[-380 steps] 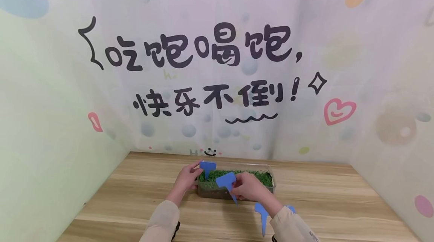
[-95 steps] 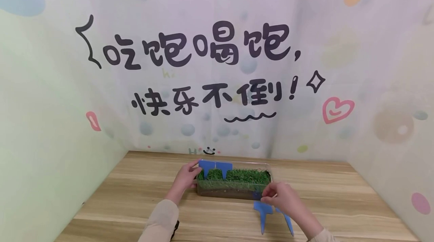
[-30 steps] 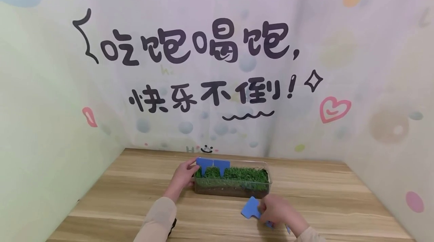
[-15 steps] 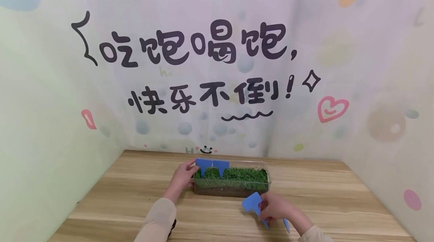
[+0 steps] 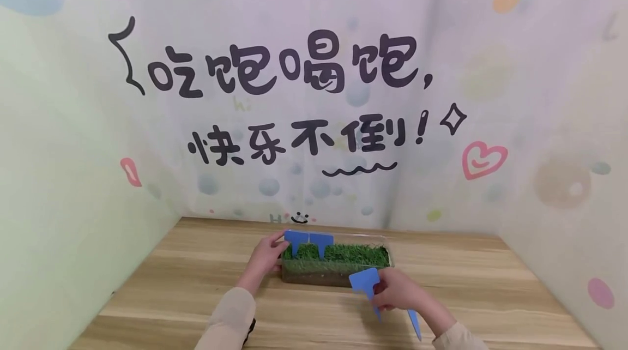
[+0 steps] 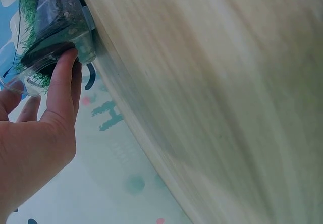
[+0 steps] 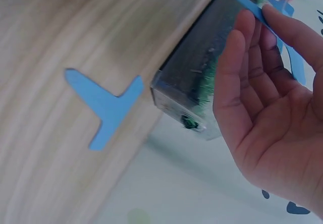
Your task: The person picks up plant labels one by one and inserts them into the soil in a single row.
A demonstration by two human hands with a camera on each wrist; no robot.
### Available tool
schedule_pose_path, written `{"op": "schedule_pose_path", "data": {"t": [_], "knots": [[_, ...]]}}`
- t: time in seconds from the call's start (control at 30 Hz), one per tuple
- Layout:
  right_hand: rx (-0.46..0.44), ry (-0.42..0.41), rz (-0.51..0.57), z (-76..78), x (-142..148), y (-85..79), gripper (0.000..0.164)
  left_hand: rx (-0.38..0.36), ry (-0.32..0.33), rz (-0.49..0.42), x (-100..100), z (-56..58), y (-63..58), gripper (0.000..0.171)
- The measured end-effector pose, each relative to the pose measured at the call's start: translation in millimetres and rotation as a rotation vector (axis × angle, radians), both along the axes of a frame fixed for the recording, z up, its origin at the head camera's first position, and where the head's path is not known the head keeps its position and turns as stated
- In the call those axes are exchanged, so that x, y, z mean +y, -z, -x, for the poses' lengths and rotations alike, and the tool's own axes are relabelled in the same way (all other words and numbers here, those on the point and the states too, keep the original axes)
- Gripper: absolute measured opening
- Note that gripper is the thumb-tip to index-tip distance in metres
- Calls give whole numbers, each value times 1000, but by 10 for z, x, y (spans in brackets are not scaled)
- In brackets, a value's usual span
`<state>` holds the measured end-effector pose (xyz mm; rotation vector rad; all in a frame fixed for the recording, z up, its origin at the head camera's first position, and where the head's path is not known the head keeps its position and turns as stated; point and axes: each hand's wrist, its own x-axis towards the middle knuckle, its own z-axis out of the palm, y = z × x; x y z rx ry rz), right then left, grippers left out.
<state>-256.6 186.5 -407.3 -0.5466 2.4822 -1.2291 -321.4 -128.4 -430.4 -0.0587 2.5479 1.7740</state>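
Observation:
A clear plastic planter box (image 5: pixel 314 276) with green grass (image 5: pixel 355 254) over brown soil stands near the back of the table. Two blue T-shaped plant labels, a left one (image 5: pixel 296 237) and a right one (image 5: pixel 321 239), stand upright in the grass at its left. My left hand (image 5: pixel 265 256) grips the box's left end, fingers at the rim. In front of the box's right part, my right hand (image 5: pixel 399 290) pinches another plant label (image 5: pixel 364 280) by its stem, wide head up, pointed end down. One more label (image 7: pixel 108 108) lies on the table, partly behind the right hand in the head view.
The wooden table (image 5: pixel 186 295) meets a printed cloth backdrop (image 5: pixel 314 192) just behind the box. Cloth walls also rise on the left and right sides.
The second label, earlier in my right hand, now stands in the grass. The right hand has since lifted another label off the table and turned it upright. The left hand stays at the box.

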Motion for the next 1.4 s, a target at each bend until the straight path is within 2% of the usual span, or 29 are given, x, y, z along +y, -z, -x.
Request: {"op": "schedule_pose_path", "data": {"t": [0.27,0.57,1.03,1.4], "knots": [[73,12,-4,8,-54,-197,23,14,-4,12,-3,22,-19,46],[154,41,-11,34,-57,-223,15,11,6,-2,-4,-8,11,47],[210,85,25,152,-77,-338,12,-13,10,-10,4,4,-9,48],[273,209,20,266,-152,-427,14,-23,10,-15,2,-12,-19,48]]}}
